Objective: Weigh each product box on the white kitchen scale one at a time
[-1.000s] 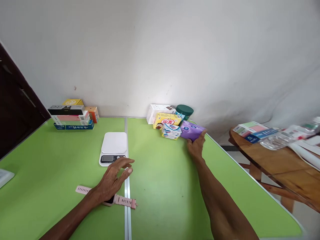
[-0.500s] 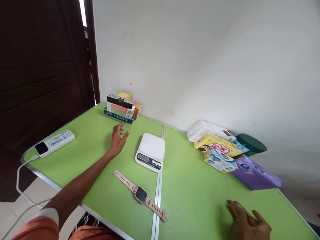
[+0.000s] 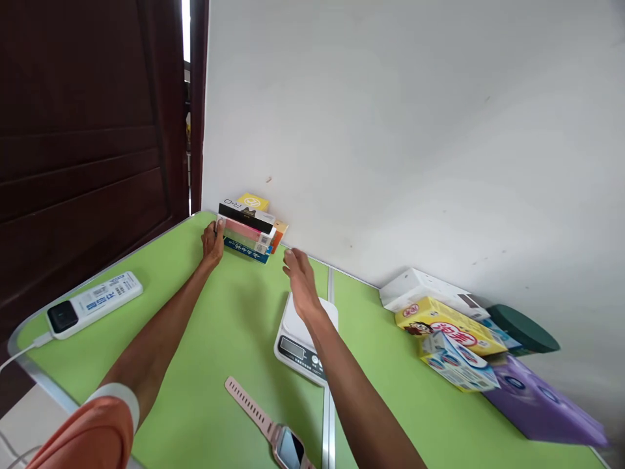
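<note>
My left hand (image 3: pixel 213 242) is at the left end of a stack of small boxes (image 3: pixel 247 229) against the wall. Its thumb lies against the end of the stack, and the bent fingers, partly hidden, stay apart from the thumb. In the stack, a black-and-white box (image 3: pixel 247 217) lies over a pink-and-white box and a dark blue box (image 3: pixel 245 250). My right hand (image 3: pixel 300 280) reaches toward the stack's right end, open and holding nothing, with a gap between. Below that hand and forearm is a white kitchen scale (image 3: pixel 293 324), partly covered.
A pink-strapped smartwatch (image 3: pixel 251 407) lies on the green table in front. At left is a white device (image 3: pixel 97 303) with a cable. Along the wall at right are a white box (image 3: pixel 430 293), a yellow box (image 3: pixel 446 326), a blue-and-white box, a purple pack (image 3: pixel 547 404) and a dark green container (image 3: pixel 525 327).
My left hand has moved forward and left to the end of the box stack. My right hand has swung from the front right across the scale toward the stack. The view has shifted.
</note>
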Demonstrator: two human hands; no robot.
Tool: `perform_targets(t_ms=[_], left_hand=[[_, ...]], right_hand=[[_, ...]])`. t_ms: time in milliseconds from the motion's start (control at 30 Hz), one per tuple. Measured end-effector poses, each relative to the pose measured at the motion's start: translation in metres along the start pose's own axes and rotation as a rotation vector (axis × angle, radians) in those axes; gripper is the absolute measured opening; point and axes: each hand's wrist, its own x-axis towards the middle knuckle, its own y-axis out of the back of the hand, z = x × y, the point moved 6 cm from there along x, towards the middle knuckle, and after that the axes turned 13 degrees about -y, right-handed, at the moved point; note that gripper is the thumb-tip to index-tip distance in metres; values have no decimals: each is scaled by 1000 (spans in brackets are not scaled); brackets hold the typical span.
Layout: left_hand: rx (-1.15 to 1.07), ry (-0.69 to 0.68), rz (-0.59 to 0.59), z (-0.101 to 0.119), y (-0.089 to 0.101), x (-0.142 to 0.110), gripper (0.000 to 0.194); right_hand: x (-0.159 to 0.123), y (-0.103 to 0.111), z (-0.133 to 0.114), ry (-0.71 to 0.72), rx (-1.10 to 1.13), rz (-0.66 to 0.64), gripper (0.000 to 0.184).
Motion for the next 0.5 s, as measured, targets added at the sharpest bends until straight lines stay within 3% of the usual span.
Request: perform_targets(t_ms=[100, 200, 267, 400, 500], left_hand=[[82, -62, -2, 3, 2, 14, 63], [93, -161, 55, 13, 7, 29, 63], [54, -192, 33, 22, 3, 40, 61], [-62, -117, -110, 32, -14, 55, 55], [-86, -79, -119, 33, -17, 53, 49]], right_hand=[[41, -36, 4, 26, -36, 2, 70], [69, -46, -6, 189, -113, 120, 83], [85, -49, -12, 239, -169, 164, 87], [104, -65, -16, 272, -209, 73, 72], [103, -71, -13, 319, -187, 73, 63]])
